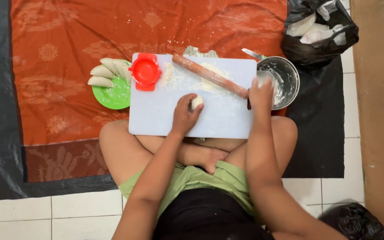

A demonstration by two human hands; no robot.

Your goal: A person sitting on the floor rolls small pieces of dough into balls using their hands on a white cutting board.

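White cutting board | dough ball under left hand fingertips

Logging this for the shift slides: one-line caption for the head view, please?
Left hand presses a dough ball on the white board; right hand reaches the metal bowl.

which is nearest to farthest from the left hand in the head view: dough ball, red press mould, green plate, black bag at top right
1. Dough ball: under the left hand's fingertips, on the white board.
2. Red press mould: board's upper left corner.
3. Green plate: just left of the board, holding folded dumplings.
4. Black bag: far top right, beyond the metal bowl.
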